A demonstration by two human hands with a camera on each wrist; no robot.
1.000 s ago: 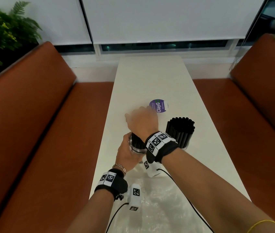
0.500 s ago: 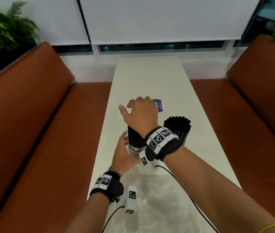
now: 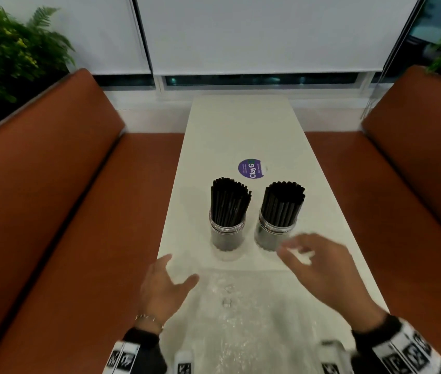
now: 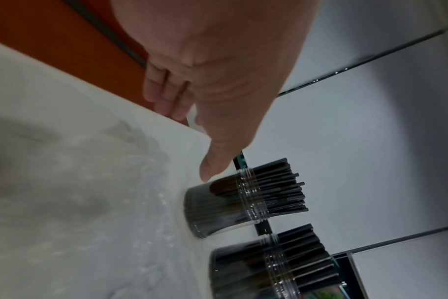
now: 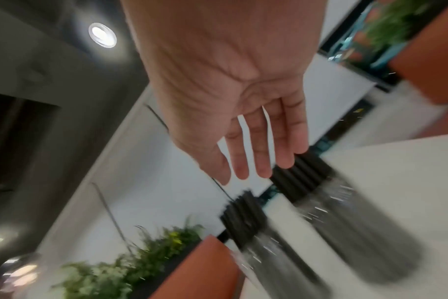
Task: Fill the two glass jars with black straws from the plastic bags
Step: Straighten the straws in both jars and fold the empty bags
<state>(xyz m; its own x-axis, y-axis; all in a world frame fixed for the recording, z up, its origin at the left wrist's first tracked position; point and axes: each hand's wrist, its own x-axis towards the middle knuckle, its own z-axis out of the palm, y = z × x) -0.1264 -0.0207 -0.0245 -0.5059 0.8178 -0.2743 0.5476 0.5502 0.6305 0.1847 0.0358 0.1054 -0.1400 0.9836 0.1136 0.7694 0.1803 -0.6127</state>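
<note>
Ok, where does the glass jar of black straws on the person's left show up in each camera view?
Head: the left glass jar of black straws stands at centre, the left one of the pair.
Left wrist: lower middle, the upper of the two jars.
Right wrist: blurred, lower centre, the jar nearer the orange bench.
Shared landmark: the second glass jar of straws right beside it.

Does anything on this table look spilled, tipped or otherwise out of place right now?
Nothing stands out. Both glass jars, the left jar and the right jar, stand upright on the white table, packed with black straws. No loose straws show. Empty plastic bags lie flat at the near end. Left hand and right hand hold nothing.
</note>
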